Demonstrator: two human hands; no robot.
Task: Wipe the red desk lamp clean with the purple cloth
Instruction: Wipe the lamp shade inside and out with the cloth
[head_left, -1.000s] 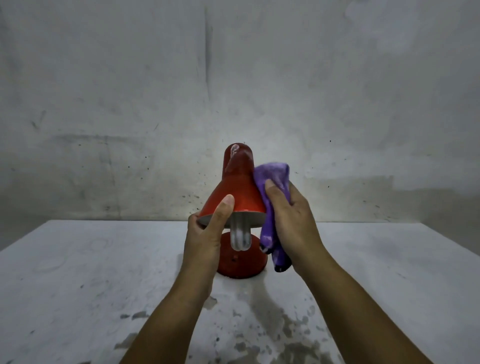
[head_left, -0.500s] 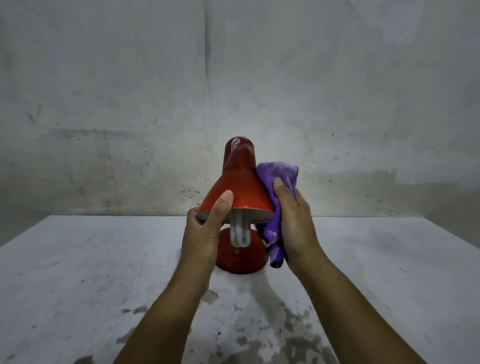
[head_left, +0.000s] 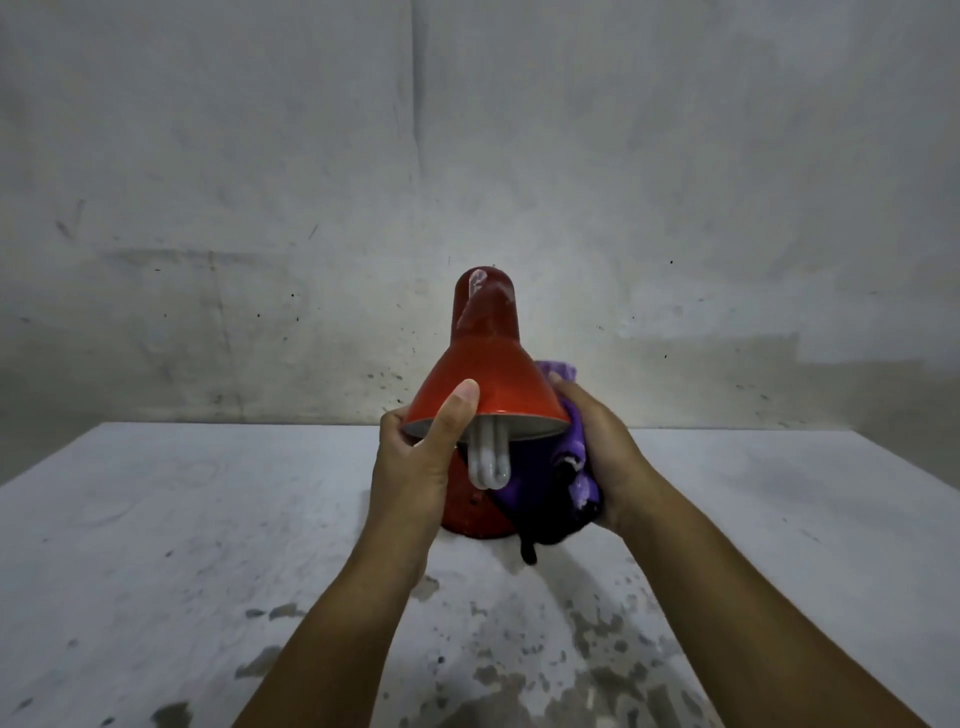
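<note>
The grip of the left hand (head_left: 410, 467) closes on the rim of the red desk lamp (head_left: 485, 374): its thumb lies flat up the outside of the shade, and its fingers curl round the rim's far left edge. The right hand (head_left: 605, 457) has its own grip wrapped round a bunched purple cloth (head_left: 574, 462), fingers curled over the fabric, pressing it against the lower right side of the shade. A tuft of cloth pokes up above the right hand behind the shade, and a dark tail of it hangs down below the palm, near the lamp's base.

The lamp stands at the middle of a pale, worn table (head_left: 156, 545), close to its far edge. Its cone shade is tipped toward the viewer, so the white inside and a white looped bulb (head_left: 488, 462) show beneath the rim. The shade's narrow rounded top carries pale smudges. The round red base (head_left: 470, 512) rests on the table, partly hidden by the left hand and the cloth.

Dark blotches and flaked patches mark the table nearest the viewer. Behind the table rises a grey, stained wall (head_left: 260, 208) speckled with small dark spots.
</note>
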